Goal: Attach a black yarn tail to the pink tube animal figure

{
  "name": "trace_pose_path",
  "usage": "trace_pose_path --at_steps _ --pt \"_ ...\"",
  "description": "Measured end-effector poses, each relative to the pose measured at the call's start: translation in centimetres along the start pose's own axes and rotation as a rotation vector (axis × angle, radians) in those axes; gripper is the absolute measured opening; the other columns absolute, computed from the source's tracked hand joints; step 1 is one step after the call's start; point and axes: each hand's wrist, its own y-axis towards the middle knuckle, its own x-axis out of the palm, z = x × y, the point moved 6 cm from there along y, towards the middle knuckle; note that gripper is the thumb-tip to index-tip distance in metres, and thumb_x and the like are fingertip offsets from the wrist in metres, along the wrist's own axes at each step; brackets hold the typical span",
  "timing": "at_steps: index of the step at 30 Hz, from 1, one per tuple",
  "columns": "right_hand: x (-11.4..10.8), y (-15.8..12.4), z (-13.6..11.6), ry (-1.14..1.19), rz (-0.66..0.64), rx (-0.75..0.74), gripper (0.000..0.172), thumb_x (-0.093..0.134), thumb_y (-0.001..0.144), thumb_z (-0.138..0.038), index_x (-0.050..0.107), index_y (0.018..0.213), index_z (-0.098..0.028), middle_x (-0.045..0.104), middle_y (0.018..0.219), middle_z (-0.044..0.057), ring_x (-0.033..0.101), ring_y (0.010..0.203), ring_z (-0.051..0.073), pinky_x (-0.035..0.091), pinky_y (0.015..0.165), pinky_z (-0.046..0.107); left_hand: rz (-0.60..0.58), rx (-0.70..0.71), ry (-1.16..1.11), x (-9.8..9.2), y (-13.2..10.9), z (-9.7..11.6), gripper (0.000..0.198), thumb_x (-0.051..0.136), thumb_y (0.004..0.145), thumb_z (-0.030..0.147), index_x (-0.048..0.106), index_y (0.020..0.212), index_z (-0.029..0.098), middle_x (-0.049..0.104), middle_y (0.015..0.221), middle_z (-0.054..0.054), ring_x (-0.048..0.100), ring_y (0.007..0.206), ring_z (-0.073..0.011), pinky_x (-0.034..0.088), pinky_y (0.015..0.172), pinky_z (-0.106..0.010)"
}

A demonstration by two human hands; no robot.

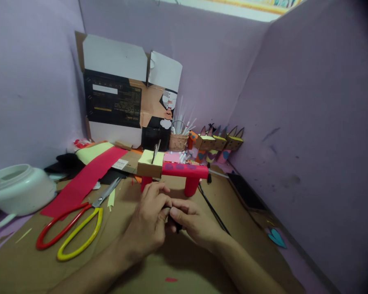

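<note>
My left hand point(153, 214) and my right hand point(191, 220) meet above the cardboard near the middle. Between their fingertips they pinch a small black piece point(175, 223), mostly covered by the fingers, so its kind is unclear. Just beyond my hands stands a paper animal figure with a red body point(184, 169) marked with purple spots and red tube legs. Its box head point(150, 163) has a pale yellow top and upright ears. Scissors point(79, 224) with one red and one yellow handle lie left of my left hand, blades pointing away.
A red paper strip point(88, 179) and a white pot point(21, 190) are at left. An opened printed box point(116, 94) leans on the back wall by a basket point(178, 141) of sticks. More animal figures point(219, 143) stand back right, near a dark flat device point(245, 190) and a black cable point(213, 210).
</note>
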Motion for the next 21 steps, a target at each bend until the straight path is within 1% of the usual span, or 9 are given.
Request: trace_pose_path --at_steps 3,6,8,11,13,15,17,19,21 --pt "0.0 0.1 0.4 -0.002 0.001 0.023 0.039 0.065 0.079 -0.052 0.069 0.091 -0.015 0.056 0.071 -0.001 0.051 0.055 0.008 0.039 0.053 0.021 0.018 -0.038 -0.011 0.0 0.0 0.0 0.014 0.038 0.085 0.009 0.046 0.078 0.019 0.047 0.105 -0.008 0.046 0.102 -0.0208 0.042 0.087 -0.036" --pt "0.1 0.2 0.4 -0.017 0.005 0.025 0.043 0.063 0.079 -0.057 0.068 0.083 -0.014 0.056 0.068 0.000 0.053 0.050 0.009 0.040 0.049 0.021 0.037 -0.061 -0.026 0.0 0.1 0.0 0.015 0.038 0.084 0.008 0.046 0.078 0.019 0.048 0.104 -0.009 0.048 0.102 -0.0209 0.043 0.086 -0.036" --pt "0.1 0.2 0.3 -0.007 0.028 0.026 0.044 0.062 0.079 -0.057 0.065 0.077 -0.014 0.053 0.066 -0.001 0.045 0.045 0.005 0.038 0.045 0.019 0.051 -0.070 -0.032 -0.1 0.1 -0.1 0.015 0.038 0.084 0.008 0.047 0.079 0.019 0.048 0.104 -0.009 0.048 0.102 -0.0209 0.044 0.086 -0.036" --pt "0.0 0.0 0.4 0.092 0.061 0.047 0.046 0.060 0.079 -0.059 0.060 0.069 -0.014 0.044 0.062 -0.005 0.030 0.042 0.004 0.037 0.041 0.019 0.060 -0.079 -0.040 -0.2 0.1 -0.2 0.016 0.038 0.086 0.011 0.049 0.077 0.019 0.048 0.103 -0.009 0.049 0.101 -0.0209 0.043 0.085 -0.035" --pt "-0.1 0.0 0.3 0.111 0.074 0.045 0.046 0.062 0.078 -0.059 0.056 0.065 -0.015 0.038 0.058 -0.006 0.026 0.044 0.004 0.035 0.041 0.019 0.067 -0.081 -0.050 -0.2 0.2 -0.3 0.017 0.038 0.087 0.012 0.049 0.076 0.019 0.049 0.101 -0.008 0.049 0.100 -0.0206 0.043 0.085 -0.035" --pt "-0.3 -0.1 0.1 0.043 0.089 0.038 0.045 0.064 0.077 -0.057 0.052 0.060 -0.016 0.034 0.054 -0.007 0.027 0.044 0.005 0.033 0.041 0.019 0.078 -0.091 -0.061 -0.3 0.2 -0.3 0.016 0.037 0.087 0.012 0.048 0.077 0.019 0.049 0.100 -0.008 0.049 0.098 -0.0197 0.042 0.084 -0.033" --pt "-0.6 -0.1 -0.1 -0.049 0.121 0.030 0.046 0.066 0.076 -0.056 0.050 0.056 -0.017 0.034 0.051 -0.007 0.030 0.044 0.005 0.029 0.041 0.020 0.082 -0.093 -0.067 -0.3 0.2 -0.3 0.015 0.038 0.087 0.013 0.047 0.077 0.019 0.048 0.100 -0.008 0.049 0.098 -0.0192 0.042 0.084 -0.032" --pt "-0.9 -0.1 -0.2 -0.090 0.159 0.028 0.046 0.069 0.073 -0.054 0.053 0.054 -0.016 0.038 0.050 -0.006 0.032 0.044 0.005 0.026 0.041 0.020 0.082 -0.081 -0.066 -0.3 0.1 -0.2 0.014 0.038 0.088 0.013 0.047 0.078 0.019 0.047 0.101 -0.008 0.049 0.099 -0.0191 0.041 0.085 -0.032" --pt "-1.0 -0.1 -0.3 -0.057 0.182 0.042 0.043 0.074 0.068 -0.051 0.058 0.054 -0.015 0.044 0.050 -0.005 0.034 0.043 0.005 0.025 0.040 0.021 0.087 -0.066 -0.065 -0.4 0.1 0.0 0.015 0.038 0.088 0.013 0.047 0.078 0.019 0.047 0.101 -0.008 0.049 0.099 -0.0190 0.041 0.085 -0.032"
